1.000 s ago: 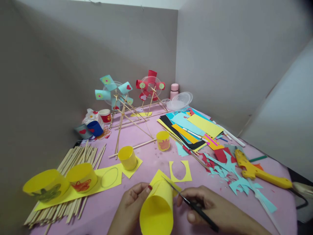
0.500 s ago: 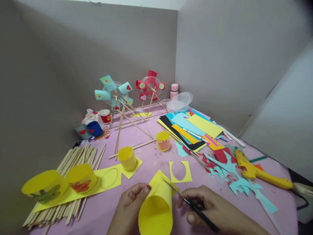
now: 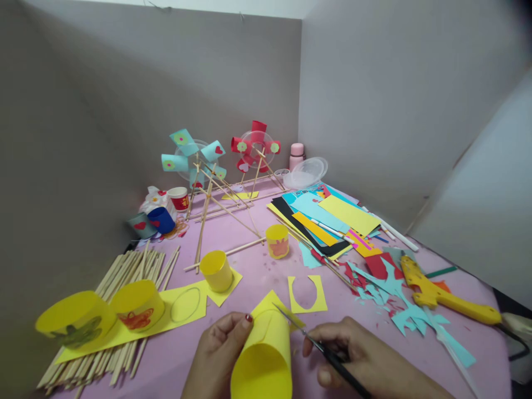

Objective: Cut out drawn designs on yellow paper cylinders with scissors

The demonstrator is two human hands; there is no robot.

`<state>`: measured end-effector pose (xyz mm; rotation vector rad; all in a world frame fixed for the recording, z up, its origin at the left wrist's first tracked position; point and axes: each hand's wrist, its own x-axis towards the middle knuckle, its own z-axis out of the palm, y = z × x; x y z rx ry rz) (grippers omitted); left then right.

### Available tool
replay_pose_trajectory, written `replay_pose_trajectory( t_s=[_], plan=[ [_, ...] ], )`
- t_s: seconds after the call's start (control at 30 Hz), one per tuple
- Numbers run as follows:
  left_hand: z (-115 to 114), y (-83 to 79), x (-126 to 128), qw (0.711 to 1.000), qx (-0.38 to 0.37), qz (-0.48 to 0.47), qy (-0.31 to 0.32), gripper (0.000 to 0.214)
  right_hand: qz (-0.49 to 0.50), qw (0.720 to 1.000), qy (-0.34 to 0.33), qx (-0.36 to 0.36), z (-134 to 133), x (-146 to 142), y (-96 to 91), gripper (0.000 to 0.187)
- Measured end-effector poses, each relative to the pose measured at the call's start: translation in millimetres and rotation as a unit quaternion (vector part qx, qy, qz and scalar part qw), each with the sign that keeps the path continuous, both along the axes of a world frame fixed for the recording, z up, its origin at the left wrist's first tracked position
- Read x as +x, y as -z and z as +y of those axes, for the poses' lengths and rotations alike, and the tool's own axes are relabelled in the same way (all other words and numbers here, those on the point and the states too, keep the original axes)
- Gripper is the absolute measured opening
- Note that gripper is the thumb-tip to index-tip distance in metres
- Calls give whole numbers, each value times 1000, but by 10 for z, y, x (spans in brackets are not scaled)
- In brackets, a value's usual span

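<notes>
My left hand (image 3: 222, 346) grips the side of a rolled yellow paper tube (image 3: 266, 346), its open end facing me. A red-painted thumbnail rests against the paper. A flat piece of yellow paper (image 3: 266, 302) lies at the tube's far end. In my right hand (image 3: 353, 352) are slim scissors (image 3: 332, 354) with black handles, their pointed metal blades over the flat yellow paper beside the tube's far rim. Just beyond lies a yellow paper offcut (image 3: 320, 302) with a round opening. A small yellow paper cup (image 3: 216, 271) stands on a yellow piece to the left.
Left are wooden sticks (image 3: 124, 266) under a yellow strip (image 3: 199, 305) carrying two yellow rings. Another yellow cup (image 3: 277, 241) stands ahead. Stick-framed paper wheels (image 3: 195, 160) stand at the back. Right are coloured sheets (image 3: 349, 213), scraps (image 3: 386, 282) and a yellow glue gun (image 3: 449, 302).
The tube's near end has tipped slightly left and down, showing more of its upper side. The scissors stay at almost the same spot on the flat paper.
</notes>
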<state>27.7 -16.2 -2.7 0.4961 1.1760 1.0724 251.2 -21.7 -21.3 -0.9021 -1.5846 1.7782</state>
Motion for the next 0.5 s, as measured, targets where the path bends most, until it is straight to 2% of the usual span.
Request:
replay_pose_trajectory(
  t_s=[0.27,0.5],
  plan=[
    [10,62,-64,999,31,29,16,26,-3,1000,-22,-9,-41,30,80,40],
    [-18,11,-53,994,49,92,33,27,-11,998,-45,-34,-36,25,21,38]
  ],
)
